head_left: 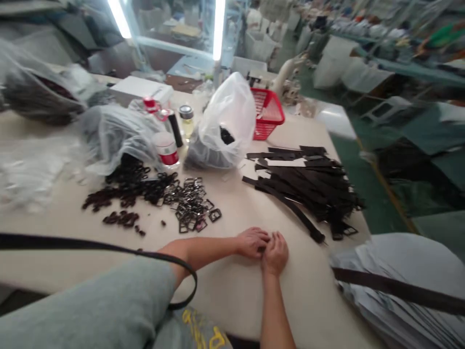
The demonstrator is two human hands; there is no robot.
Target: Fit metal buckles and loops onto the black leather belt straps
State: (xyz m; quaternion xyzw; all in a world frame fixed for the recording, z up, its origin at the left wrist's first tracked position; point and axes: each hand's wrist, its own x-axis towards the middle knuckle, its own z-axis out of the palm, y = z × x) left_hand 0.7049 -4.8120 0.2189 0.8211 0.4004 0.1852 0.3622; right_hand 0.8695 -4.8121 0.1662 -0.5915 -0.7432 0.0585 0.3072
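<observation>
My left hand [253, 242] and my right hand [275, 253] meet low over the table, fingertips together. Both have curled, closed fingers. A sliver of something dark shows between them, too small and covered to name. To the left of my hands lies a heap of dark metal buckles [194, 206]. Beside it are black fittings [132, 182] and a small cluster of dark brown pieces [121, 218]. On the right, a pile of black straps [308, 186] lies spread out, some with a buckle at the end.
A plastic bag [232, 111], a red basket [267, 114], a lidded jar [186, 121] and a red-and-white container [167, 149] stand behind. More filled bags [116, 131] are at left. White layered sheets [410, 271] bulge at the right edge. A black strap [109, 247] crosses near my left arm.
</observation>
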